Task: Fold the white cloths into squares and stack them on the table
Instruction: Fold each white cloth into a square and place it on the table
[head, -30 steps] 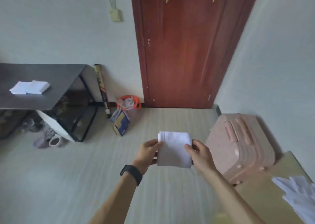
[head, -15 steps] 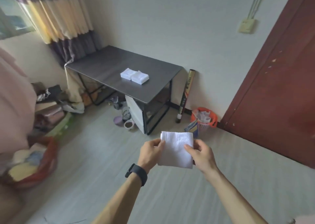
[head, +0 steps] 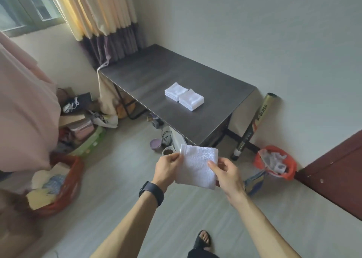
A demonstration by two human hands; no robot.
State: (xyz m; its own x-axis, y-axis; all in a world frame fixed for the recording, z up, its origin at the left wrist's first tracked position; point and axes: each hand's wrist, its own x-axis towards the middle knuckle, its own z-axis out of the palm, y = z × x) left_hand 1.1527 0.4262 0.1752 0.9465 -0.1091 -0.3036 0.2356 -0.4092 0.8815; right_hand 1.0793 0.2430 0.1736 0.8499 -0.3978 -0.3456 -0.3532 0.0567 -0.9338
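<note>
At the far left a pink fabric filled the edge of the view, and below it a red basket of mixed cloth sat on the floor. Striped curtains hung by the window above the dark bench, which stood against the wall. On the bench lay two stacks of folded white cloths, side by side and touching. Nearer the camera, the left hand, with a black band on its wrist, had its grip pinched on the left edge of a folded white cloth held in the air in front of the bench's near corner. The right hand had its grip clenched on the cloth's right edge, thumb on top. A sandalled foot showed below. To the right, a long tube leaned on the wall beside a red bin, and a brown door closed the right edge.
</note>
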